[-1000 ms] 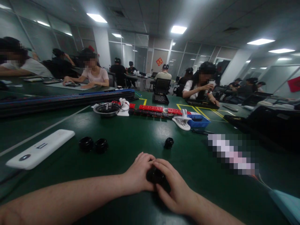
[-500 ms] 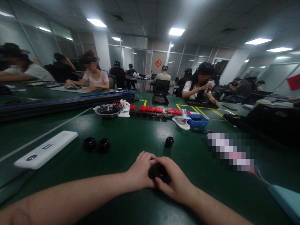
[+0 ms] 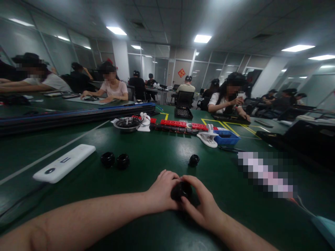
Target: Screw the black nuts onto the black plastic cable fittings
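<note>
Both my hands meet low in the middle of the head view around a glossy black, round, hollow-looking part (image 3: 181, 191); its exact kind is unclear. My left hand (image 3: 163, 190) wraps its far and left side, with the thumb low beside it. My right hand (image 3: 202, 200) curves around the right side, finger and thumb tips at the part. Beyond them a smaller black round part (image 3: 194, 160) stands on the green table (image 3: 154, 153). To the left, two similar black round parts (image 3: 108, 159) sit side by side.
A white power strip-like block (image 3: 65, 164) with a cable lies left. Farther back are a round metal dish (image 3: 127, 124), red strips (image 3: 175, 123), a white clip (image 3: 208, 136) and a blue bin (image 3: 227, 137). A pixelated item (image 3: 265, 174) lies right. Several people sit at tables beyond.
The whole view has shifted slightly, so things appear farther right. The black part looks slightly turned between my hands, and my right fingers and thumb look a little wider apart.
</note>
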The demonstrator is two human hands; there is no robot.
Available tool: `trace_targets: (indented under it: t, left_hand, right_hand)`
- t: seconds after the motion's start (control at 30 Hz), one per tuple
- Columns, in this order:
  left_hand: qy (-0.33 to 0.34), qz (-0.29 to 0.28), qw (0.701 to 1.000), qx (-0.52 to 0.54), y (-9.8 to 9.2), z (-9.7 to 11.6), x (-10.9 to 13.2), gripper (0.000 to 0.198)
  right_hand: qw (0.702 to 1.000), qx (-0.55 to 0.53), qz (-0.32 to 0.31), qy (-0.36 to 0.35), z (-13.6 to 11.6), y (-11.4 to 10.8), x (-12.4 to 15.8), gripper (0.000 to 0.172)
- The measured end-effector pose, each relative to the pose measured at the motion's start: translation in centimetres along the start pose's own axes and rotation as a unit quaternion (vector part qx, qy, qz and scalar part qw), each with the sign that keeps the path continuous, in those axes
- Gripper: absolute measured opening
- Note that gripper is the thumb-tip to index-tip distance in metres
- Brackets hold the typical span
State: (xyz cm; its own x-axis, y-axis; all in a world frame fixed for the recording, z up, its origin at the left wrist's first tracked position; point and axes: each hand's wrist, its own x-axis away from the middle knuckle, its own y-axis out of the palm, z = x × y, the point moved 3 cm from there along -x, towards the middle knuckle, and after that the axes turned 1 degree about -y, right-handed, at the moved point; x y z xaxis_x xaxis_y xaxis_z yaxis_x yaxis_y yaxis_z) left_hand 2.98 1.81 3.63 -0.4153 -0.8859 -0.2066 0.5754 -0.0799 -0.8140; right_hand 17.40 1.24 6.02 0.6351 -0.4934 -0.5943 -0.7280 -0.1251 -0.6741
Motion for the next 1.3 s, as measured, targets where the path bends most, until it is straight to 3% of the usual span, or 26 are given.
trace_targets:
  t: [0.1,0.2,0.33,0.47,0.57,0.73,0.83,1.07,1.3]
  left_hand:
    - [0.010,-0.010,1.000,0.006,0.0,-0.1,0.0,0.056]
    - [0.019,-0.016,1.000,0.002,0.1,-0.2,-0.1,0.057]
    - [0.013,-0.017,1.000,-0.004,-0.1,0.0,-0.2,0.053]
    - [0.008,-0.018,1.000,-0.002,-0.2,0.2,-0.1,0.047]
    - [0.016,-0.021,1.000,-0.004,-0.1,0.1,-0.1,0.050]
    - [0.020,-0.017,1.000,-0.005,0.0,-0.1,-0.2,0.047]
    - [0.022,-0.016,1.000,-0.007,0.1,-0.1,-0.2,0.048]
    - [0.025,-0.009,1.000,-0.009,-0.1,0.1,-0.1,0.058]
    - [0.028,-0.013,0.999,-0.015,0.2,-0.1,-0.1,0.049]
  right_hand:
    - [0.999,0.002,-0.022,-0.023,-0.2,-0.3,-0.1,0.058]
    - [1.000,0.019,-0.007,-0.010,0.1,-0.3,0.0,0.063]
    - [0.999,0.026,-0.013,0.033,0.6,0.1,0.1,0.054]
    - [1.000,0.018,-0.013,-0.005,-0.1,-0.2,0.0,0.050]
    - [0.998,0.052,-0.019,-0.016,-0.4,-0.5,-0.2,0.055]
    - [0.996,0.090,0.011,0.028,0.5,-0.5,0.1,0.070]
    - [0.996,0.078,-0.003,0.044,0.8,-0.2,0.1,0.063]
    - [0.998,0.041,-0.027,-0.025,-0.1,-0.7,-0.1,0.058]
    - [0.995,0.094,0.012,0.041,0.7,0.0,-0.2,0.057]
